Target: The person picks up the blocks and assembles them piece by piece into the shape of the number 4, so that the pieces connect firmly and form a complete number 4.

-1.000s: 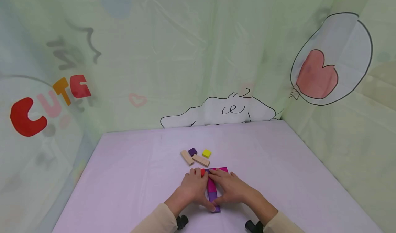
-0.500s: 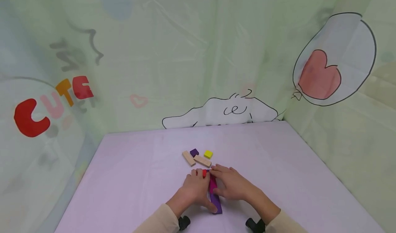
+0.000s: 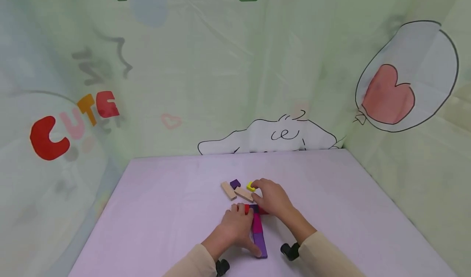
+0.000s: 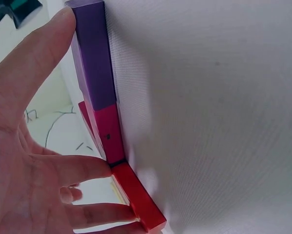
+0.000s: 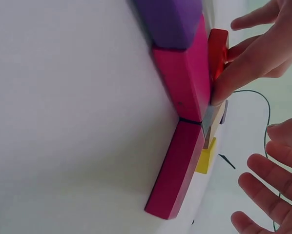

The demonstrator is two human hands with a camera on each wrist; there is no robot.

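A T-shape of wooden blocks lies on the table in the head view. Its stem is a long purple block with a magenta block beyond it. A red block forms the left arm, a dark pink block the right. My left hand spans the left side, thumb against the purple block's near end and fingertips on the red block. Beyond the T, my right hand reaches over a yellow block, partly covering it. In the right wrist view its fingers are spread, apart from the yellow block.
Two plain wood blocks, one at the left and one nearer the right hand, lie behind the T. A small dark purple block sits beside them. A printed cloth wall rises behind the table.
My right hand has left the T's right side and moved forward to the yellow block, uncovering the stem. The left hand keeps its place on the blocks. The head view has shifted slightly.
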